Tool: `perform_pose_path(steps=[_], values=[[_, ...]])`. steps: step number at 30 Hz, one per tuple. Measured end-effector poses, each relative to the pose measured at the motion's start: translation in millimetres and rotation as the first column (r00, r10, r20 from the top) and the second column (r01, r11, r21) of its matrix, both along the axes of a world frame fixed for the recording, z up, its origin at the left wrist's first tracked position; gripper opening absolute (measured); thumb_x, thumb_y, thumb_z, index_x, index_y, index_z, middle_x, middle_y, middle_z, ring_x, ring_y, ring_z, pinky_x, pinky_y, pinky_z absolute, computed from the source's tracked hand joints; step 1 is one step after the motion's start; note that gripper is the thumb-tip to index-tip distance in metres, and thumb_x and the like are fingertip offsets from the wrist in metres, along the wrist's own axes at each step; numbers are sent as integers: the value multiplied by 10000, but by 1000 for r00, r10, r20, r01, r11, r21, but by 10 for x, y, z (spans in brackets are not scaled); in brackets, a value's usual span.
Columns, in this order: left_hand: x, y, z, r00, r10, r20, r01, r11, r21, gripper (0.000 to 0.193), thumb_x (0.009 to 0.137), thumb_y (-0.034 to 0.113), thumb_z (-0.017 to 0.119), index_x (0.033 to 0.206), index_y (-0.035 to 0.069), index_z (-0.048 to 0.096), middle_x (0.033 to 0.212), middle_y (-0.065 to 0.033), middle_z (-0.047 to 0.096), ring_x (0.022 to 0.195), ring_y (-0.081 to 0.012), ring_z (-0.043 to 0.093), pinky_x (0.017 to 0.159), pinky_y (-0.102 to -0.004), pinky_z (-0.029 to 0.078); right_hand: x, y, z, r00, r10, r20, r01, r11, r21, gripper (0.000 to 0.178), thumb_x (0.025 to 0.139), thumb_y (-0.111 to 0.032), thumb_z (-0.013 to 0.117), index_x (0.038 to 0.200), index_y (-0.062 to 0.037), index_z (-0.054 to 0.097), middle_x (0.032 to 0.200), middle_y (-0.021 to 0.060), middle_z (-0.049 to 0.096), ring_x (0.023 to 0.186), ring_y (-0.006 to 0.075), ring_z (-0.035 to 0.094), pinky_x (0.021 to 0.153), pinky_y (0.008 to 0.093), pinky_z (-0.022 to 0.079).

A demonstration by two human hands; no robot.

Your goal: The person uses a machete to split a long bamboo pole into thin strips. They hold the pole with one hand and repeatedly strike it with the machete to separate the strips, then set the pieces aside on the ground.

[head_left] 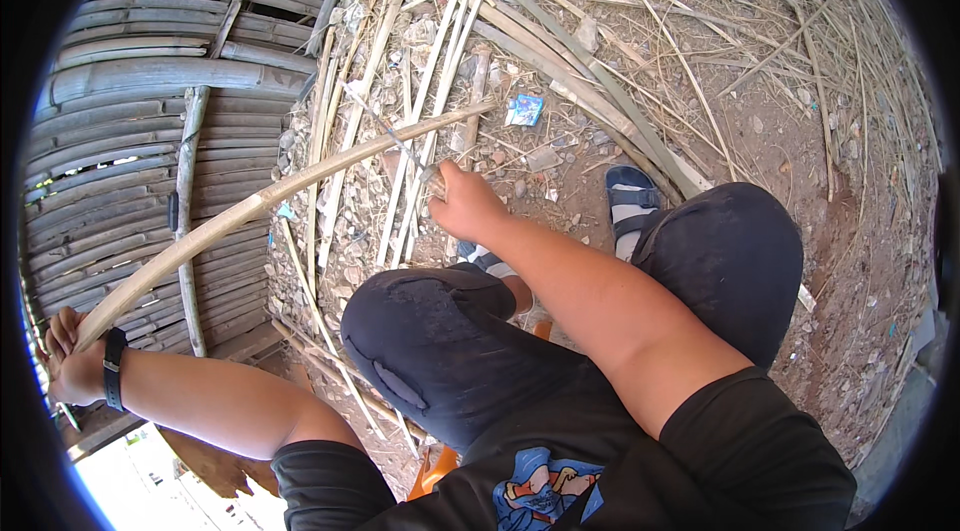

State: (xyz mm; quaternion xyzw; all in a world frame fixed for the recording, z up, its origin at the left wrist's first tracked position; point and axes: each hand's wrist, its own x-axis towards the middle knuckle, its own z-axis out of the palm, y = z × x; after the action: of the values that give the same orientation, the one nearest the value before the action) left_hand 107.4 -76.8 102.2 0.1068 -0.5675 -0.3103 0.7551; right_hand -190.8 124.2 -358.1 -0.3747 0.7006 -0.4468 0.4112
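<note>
Black shirt fabric (700, 471) with one colourful print fills the lower edge, and above it two knees in dark, worn trousers (450, 351) are bent over the dirt. One long bamboo strip (250, 206) runs from lower left to upper middle, bowed in a shallow arc. The left hand (65, 361), with one black wristband just below it, is clenched around the strip's near end at the far left edge. The right hand (462, 199) is closed in a fist over the middle stretch of the strip; a thin blade-like tool seems to poke out of it, but I cannot tell for certain. Two feet in striped sandals (630, 201) rest on the stony ground (820, 181). One small blue wrapper (524, 110) lies among many loose bamboo slivers (430, 51), too tangled to count. One wall of split bamboo (130, 101) stands on the left.
</note>
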Motion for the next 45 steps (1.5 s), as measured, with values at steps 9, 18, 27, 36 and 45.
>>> perform_pose_path(steps=[9,18,27,36,45], values=[[-231,203,-86,979,204,-13,-202,973,111,648,946,673,217,813,87,457,567,-24,304,426,-145,231,392,-285,172,-5,270,-804,984,-173,31,166,973,158,398,763,-230,666,1073,5,585,945,267,657,925,414,647,822,468,508],[9,133,-99,991,108,-84,-102,992,74,615,956,632,240,829,78,474,544,-22,309,406,-135,231,371,-271,190,-61,-57,3,988,130,85,-129,991,-17,375,759,-254,669,1043,-16,605,976,246,659,942,395,646,824,471,502],[103,218,-143,996,78,-39,-75,994,81,580,939,650,280,856,103,454,577,-33,311,439,-141,258,398,-274,195,-80,226,-665,983,-172,62,145,938,314,346,778,-222,661,1034,0,589,967,243,665,919,388,656,803,466,510],[201,194,-52,998,57,-29,-55,996,73,671,916,729,273,858,97,492,537,-11,319,426,-120,264,398,-276,199,59,-32,-77,994,101,-43,-106,983,-152,350,790,-196,655,1054,15,561,808,239,656,766,410,658,703,477,514],[221,180,-153,1000,16,-9,-16,1000,3,507,967,530,289,831,71,455,554,-35,306,411,-142,259,382,-284,205,-21,199,-415,997,-39,-63,52,975,214,425,802,-192,659,1163,2,544,983,270,662,953,422,648,834,488,517]])
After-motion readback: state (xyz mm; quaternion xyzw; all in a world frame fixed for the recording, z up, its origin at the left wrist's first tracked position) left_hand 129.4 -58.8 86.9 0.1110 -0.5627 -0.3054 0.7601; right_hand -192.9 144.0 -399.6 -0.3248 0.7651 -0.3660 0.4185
